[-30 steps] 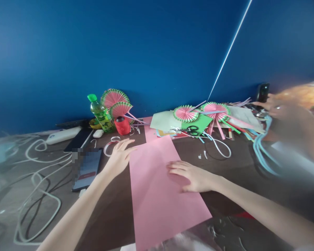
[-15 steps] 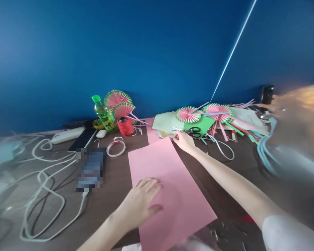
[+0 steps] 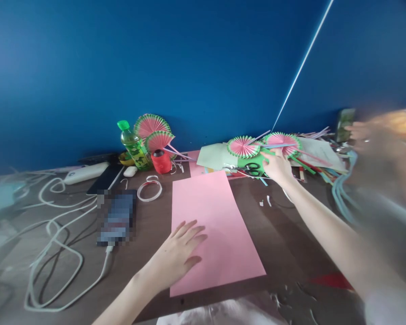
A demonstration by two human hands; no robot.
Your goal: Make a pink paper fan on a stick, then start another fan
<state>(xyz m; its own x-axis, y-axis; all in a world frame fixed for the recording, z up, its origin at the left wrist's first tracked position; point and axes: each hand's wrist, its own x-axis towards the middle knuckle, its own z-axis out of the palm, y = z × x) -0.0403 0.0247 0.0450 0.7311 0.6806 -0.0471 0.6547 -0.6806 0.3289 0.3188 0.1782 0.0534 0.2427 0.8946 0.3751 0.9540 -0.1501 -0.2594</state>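
Note:
A pink sheet of paper (image 3: 216,216) lies on the brown table in front of me. My left hand (image 3: 181,255) rests on its left part, palm down with the fingers spread. Farther back on the right, my right hand (image 3: 278,168) reaches to a piece of green paper (image 3: 268,159), its fingers apart and touching or just over it. Black-handled scissors (image 3: 253,169) lie just left of that hand. Two pleated pink-and-green paper fans, a left one (image 3: 243,147) and a right one (image 3: 281,143), sit beside and behind it.
A green-capped bottle (image 3: 133,146), more paper fans (image 3: 152,128) and a red roll (image 3: 161,161) stand by the blue wall. Phones (image 3: 118,219) and white cables (image 3: 79,266) lie left. At right, a blurred co-worker's hand (image 3: 358,133) holds a phone (image 3: 345,125).
My right hand has moved right, from beside the scissors' blades to the green paper past their handles. The pink sheet has shifted slightly away from my body and lies flatter; my left hand stays on it.

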